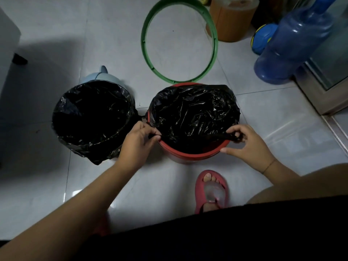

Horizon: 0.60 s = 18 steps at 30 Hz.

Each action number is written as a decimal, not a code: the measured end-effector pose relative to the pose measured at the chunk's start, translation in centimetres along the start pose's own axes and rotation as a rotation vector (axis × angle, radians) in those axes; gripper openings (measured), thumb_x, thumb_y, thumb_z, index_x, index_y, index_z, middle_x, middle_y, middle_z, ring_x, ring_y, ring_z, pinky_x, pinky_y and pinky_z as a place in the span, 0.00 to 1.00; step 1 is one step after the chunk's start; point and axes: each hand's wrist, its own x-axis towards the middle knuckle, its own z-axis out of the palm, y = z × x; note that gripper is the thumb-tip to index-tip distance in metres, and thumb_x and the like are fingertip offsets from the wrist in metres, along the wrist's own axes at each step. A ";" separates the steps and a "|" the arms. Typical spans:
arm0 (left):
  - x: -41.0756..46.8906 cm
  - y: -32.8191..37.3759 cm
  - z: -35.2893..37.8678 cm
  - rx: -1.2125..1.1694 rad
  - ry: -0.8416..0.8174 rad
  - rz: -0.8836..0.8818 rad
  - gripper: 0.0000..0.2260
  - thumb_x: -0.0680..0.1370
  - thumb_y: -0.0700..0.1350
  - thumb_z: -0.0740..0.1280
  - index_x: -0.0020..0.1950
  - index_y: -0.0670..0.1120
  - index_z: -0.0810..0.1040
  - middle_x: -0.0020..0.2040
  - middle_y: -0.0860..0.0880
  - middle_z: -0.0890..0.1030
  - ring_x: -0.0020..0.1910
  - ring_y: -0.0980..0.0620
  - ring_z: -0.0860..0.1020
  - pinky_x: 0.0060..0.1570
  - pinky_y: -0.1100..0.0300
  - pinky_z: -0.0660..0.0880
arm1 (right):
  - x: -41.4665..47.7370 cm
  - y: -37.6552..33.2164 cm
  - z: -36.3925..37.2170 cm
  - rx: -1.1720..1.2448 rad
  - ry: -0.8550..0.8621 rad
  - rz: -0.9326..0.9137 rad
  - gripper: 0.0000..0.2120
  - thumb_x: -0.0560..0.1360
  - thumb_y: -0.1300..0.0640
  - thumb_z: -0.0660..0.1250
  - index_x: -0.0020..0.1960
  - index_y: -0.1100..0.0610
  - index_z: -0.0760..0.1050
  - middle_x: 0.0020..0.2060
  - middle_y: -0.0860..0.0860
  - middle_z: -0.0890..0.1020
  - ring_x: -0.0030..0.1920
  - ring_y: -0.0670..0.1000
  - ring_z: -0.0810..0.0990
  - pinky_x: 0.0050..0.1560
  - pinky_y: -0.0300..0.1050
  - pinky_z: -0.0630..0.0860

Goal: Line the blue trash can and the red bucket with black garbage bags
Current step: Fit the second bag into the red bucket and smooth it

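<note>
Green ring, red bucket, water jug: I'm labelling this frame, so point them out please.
green ring (144, 37): head view, left side of the band.
red bucket (190, 156): head view, near rim.
water jug (293, 40): head view, body.

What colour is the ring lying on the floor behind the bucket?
Green, clearest in the head view: ring, bucket.

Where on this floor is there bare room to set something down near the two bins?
Bare tile lies left of the bag-lined blue trash can, inside the green plastic ring, and right of the red bucket toward the metal door frame. It is crowded top right: orange container, blue water jug, ball.
</note>
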 end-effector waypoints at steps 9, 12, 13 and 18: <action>2.7 0.0 2.2 -0.087 0.245 -0.073 0.03 0.76 0.37 0.68 0.47 0.43 0.81 0.46 0.49 0.73 0.42 0.64 0.72 0.47 0.79 0.64 | 3.6 0.3 0.8 -0.009 0.082 -0.039 0.17 0.64 0.51 0.78 0.49 0.42 0.75 0.45 0.46 0.74 0.45 0.41 0.72 0.47 0.24 0.67; 3.5 -0.3 2.8 -0.093 0.294 -0.070 0.04 0.76 0.37 0.67 0.49 0.42 0.80 0.48 0.48 0.73 0.42 0.62 0.73 0.48 0.79 0.64 | 4.7 0.4 1.3 0.033 0.116 -0.064 0.16 0.66 0.53 0.77 0.48 0.39 0.75 0.43 0.45 0.74 0.44 0.40 0.72 0.48 0.26 0.68; 3.5 -0.5 3.0 -0.098 0.308 -0.071 0.04 0.77 0.37 0.67 0.49 0.42 0.80 0.48 0.48 0.73 0.43 0.61 0.73 0.48 0.79 0.64 | 4.9 0.4 1.5 0.058 0.135 -0.069 0.17 0.66 0.55 0.76 0.48 0.39 0.76 0.41 0.46 0.74 0.42 0.41 0.72 0.48 0.28 0.69; 2.9 -1.4 3.9 -0.080 0.301 -0.006 0.02 0.76 0.36 0.68 0.47 0.42 0.78 0.47 0.50 0.75 0.44 0.61 0.72 0.49 0.78 0.65 | 5.2 0.5 2.7 0.195 0.240 -0.009 0.19 0.67 0.58 0.76 0.47 0.41 0.71 0.34 0.46 0.76 0.36 0.44 0.74 0.45 0.35 0.74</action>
